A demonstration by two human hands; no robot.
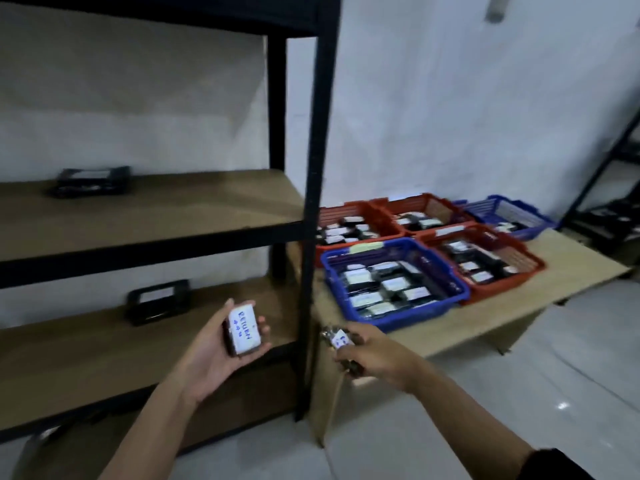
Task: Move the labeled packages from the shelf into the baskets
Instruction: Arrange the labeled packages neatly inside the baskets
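Head view: two packages held before shelf (pixel 149 216), beside baskets (pixel 394 282).
Left hand (pixel 221 351) palm up, fingers curled round package (pixel 242 332) labeled "RETURN". Right hand (pixel 370 355) extended, pinching blurred second package (pixel 337 339); writing unreadable.

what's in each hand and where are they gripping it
Left hand cradles a labeled package by its long edges. Right hand grips another package around its middle.
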